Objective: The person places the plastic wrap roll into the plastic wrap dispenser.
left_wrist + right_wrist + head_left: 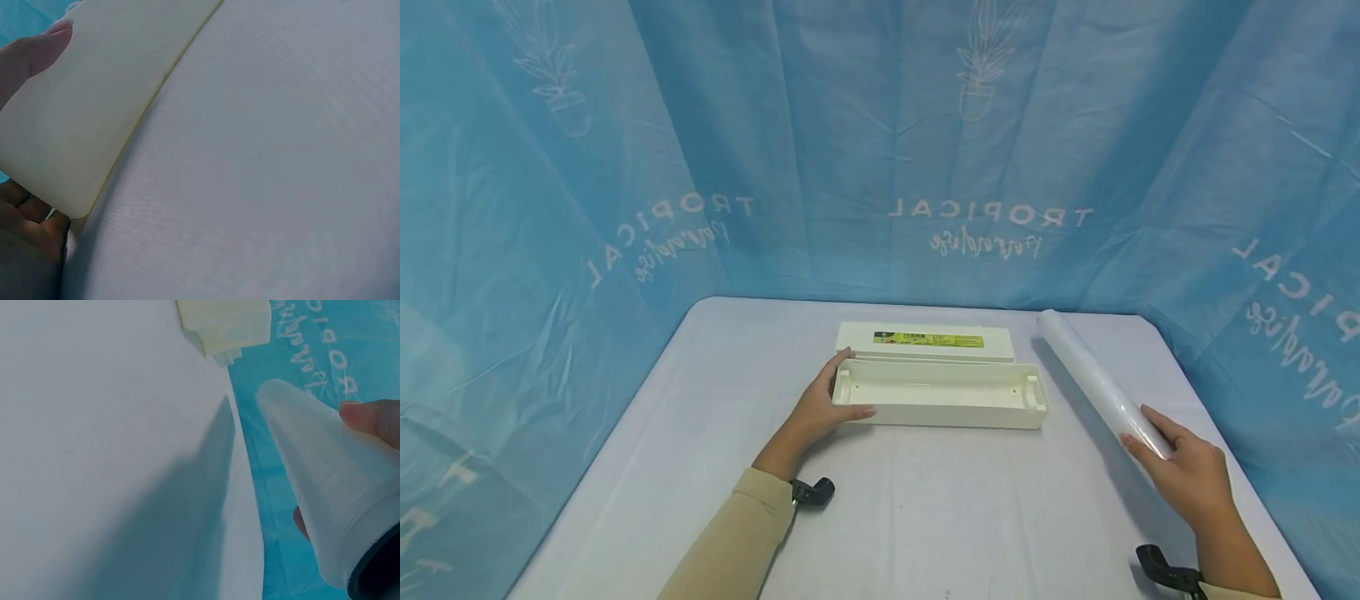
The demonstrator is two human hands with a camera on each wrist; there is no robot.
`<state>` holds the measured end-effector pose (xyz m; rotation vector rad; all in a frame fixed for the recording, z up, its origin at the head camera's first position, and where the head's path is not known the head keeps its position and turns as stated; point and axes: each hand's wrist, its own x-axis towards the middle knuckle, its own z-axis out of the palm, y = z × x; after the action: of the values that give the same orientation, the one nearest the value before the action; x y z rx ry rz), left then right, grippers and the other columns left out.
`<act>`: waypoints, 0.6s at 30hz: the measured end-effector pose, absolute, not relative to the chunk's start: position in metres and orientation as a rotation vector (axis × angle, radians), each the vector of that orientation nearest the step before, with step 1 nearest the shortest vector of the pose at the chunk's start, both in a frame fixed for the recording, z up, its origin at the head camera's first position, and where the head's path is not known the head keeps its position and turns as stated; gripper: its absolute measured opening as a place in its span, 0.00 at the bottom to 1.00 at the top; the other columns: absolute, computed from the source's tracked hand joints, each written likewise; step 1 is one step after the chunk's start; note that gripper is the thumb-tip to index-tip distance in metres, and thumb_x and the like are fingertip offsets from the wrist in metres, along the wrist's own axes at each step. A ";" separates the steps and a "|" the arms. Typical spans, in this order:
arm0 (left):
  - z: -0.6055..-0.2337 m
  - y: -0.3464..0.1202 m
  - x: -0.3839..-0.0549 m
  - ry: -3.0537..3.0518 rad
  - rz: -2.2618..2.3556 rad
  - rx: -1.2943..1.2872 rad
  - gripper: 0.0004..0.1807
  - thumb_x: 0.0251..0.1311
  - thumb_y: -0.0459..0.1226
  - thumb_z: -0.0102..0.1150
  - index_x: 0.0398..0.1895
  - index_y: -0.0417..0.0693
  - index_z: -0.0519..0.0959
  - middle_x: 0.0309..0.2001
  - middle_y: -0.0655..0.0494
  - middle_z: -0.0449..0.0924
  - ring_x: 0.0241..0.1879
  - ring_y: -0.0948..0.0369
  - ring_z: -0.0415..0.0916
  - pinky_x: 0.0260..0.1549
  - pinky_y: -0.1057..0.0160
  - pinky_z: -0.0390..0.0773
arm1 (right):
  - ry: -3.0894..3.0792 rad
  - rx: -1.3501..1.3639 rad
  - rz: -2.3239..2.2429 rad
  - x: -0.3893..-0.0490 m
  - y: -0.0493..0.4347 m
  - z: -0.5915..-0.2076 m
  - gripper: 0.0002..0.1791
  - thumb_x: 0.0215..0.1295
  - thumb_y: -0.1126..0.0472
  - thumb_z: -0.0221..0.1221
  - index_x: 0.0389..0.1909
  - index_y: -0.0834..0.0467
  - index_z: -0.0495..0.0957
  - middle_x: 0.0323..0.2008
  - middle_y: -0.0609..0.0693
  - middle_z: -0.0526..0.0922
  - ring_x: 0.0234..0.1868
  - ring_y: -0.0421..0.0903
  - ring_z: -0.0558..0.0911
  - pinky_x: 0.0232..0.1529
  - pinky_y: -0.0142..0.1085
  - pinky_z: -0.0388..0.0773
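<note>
My left hand (818, 408) grips the left end of a long cream cling film dispenser box (951, 416), thumb on the front wall and fingers around the end. The box is open, with its hollow inside facing up and a holder at each end. Its lid (855, 337), with a yellow-green label (928, 339), lies back behind it. Toward the table's right side, my right hand (1197, 473) holds a roll of clear cling film (1097, 379) by its near end. The roll slants away, far end left of its near end; the right wrist view shows the dark hollow of its near end.
A white cloth covers the table (917, 508). Blue curtains (850, 150) with white lettering and plant prints hang behind and along both sides. Black wrist cameras are strapped to both wrists. The roll casts a shadow on the cloth.
</note>
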<state>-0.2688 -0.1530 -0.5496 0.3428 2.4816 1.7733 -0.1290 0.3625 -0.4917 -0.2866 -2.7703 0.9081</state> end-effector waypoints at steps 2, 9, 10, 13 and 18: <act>-0.549 -0.153 -0.269 2.483 1.771 0.343 0.68 0.43 0.47 0.89 0.86 0.61 0.53 0.80 0.55 0.59 0.69 0.51 0.70 0.65 0.50 0.74 | -2.769 -0.285 0.909 -0.130 0.361 -0.490 0.44 0.71 0.44 0.68 0.75 0.70 0.66 0.65 0.78 0.71 0.57 0.78 0.76 0.47 0.74 0.77; -0.548 -0.153 -0.268 2.467 1.776 0.324 0.68 0.43 0.46 0.89 0.86 0.62 0.53 0.80 0.55 0.58 0.69 0.51 0.70 0.66 0.50 0.74 | -2.759 -0.234 0.898 -0.133 0.359 -0.486 0.43 0.71 0.46 0.69 0.74 0.71 0.67 0.65 0.79 0.71 0.55 0.78 0.77 0.45 0.74 0.78; -0.548 -0.153 -0.269 2.466 1.778 0.325 0.68 0.44 0.46 0.89 0.86 0.62 0.53 0.80 0.54 0.58 0.69 0.51 0.70 0.65 0.50 0.74 | -2.759 -0.221 0.896 -0.133 0.359 -0.486 0.43 0.71 0.46 0.69 0.74 0.71 0.67 0.64 0.79 0.71 0.54 0.77 0.77 0.45 0.74 0.78; -0.548 -0.152 -0.269 2.470 1.774 0.326 0.68 0.44 0.46 0.89 0.86 0.62 0.53 0.80 0.53 0.58 0.69 0.50 0.70 0.65 0.49 0.74 | -2.758 -0.179 0.885 -0.135 0.360 -0.485 0.43 0.71 0.46 0.70 0.74 0.71 0.67 0.63 0.80 0.72 0.52 0.76 0.77 0.43 0.72 0.79; -0.548 -0.152 -0.269 2.480 1.770 0.327 0.67 0.45 0.45 0.89 0.86 0.61 0.53 0.80 0.53 0.59 0.69 0.51 0.70 0.65 0.50 0.74 | -2.743 -0.109 0.899 -0.140 0.359 -0.481 0.41 0.71 0.48 0.70 0.74 0.69 0.69 0.63 0.79 0.73 0.51 0.74 0.79 0.39 0.67 0.83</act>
<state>-0.2688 -0.1520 -0.5478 0.3268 2.4795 1.7697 -0.1397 0.3591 -0.4808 -0.1088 -2.7434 0.8994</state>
